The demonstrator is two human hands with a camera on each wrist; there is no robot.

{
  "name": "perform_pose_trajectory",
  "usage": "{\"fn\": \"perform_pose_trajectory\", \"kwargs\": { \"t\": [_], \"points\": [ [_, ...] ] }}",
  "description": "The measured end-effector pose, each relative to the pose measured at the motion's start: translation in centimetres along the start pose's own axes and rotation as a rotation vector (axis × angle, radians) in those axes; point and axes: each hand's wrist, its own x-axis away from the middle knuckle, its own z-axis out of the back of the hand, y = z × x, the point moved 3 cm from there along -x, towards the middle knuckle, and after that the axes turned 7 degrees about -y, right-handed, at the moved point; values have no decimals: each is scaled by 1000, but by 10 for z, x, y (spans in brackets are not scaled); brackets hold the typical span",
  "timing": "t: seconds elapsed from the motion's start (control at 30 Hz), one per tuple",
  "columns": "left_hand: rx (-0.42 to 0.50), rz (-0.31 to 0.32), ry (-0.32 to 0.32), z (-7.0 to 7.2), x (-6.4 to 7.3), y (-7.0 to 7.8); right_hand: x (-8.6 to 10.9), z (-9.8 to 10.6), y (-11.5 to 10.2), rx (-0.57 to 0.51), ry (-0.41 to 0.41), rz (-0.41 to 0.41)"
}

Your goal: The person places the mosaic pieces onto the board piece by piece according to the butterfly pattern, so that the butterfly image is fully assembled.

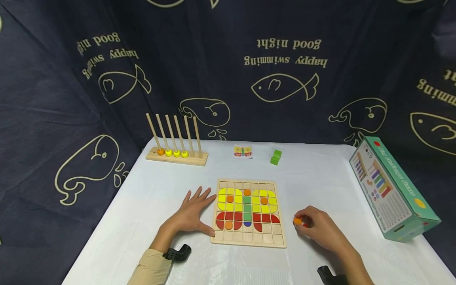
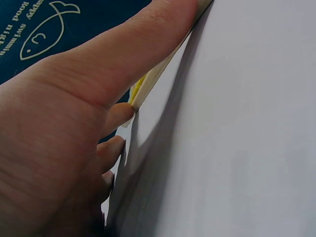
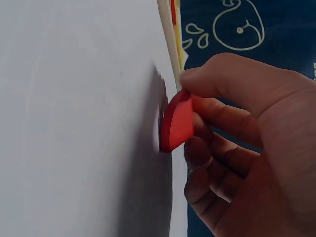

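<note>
A square wooden grid board (image 1: 238, 236) lies flat, bearing a butterfly pattern of yellow, red, green, orange and blue tiles. My left hand (image 1: 191, 211) spreads at its left side, thumb on the near-left corner and a fingertip at the left edge. In the left wrist view the thumb (image 2: 133, 47) lies along the board's wooden edge (image 2: 153, 81). Right of the board, my right hand (image 1: 317, 229) pinches an orange disc (image 1: 297, 221) and a red tile with one rounded side. That red tile (image 3: 178, 122) shows close over the table in the right wrist view; the disc is hidden there.
At the back left stands a wooden peg rack (image 1: 192, 160) with orange and yellow beads. Behind the board lie a butterfly picture card (image 1: 243, 152) and green pieces (image 1: 276, 157). A green and white box (image 1: 395, 194) stands at the right. Dark printed cloth (image 1: 228, 59) hangs behind the table.
</note>
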Motion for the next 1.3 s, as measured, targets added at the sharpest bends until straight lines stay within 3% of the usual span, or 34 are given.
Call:
{"fn": "perform_pose_trajectory", "kwargs": {
  "t": [0.4, 0.7, 1.3],
  "points": [
    [3, -2, 5, 1, 0, 0, -6, -15, -20, -33, -24, 46],
    [-1, -3, 2, 1, 2, 1, -11, -29, -45, -37, -76, 155],
    [16, 1, -3, 2, 1, 2, -19, -42, -68, 84, -114, 183]
  ]
}}
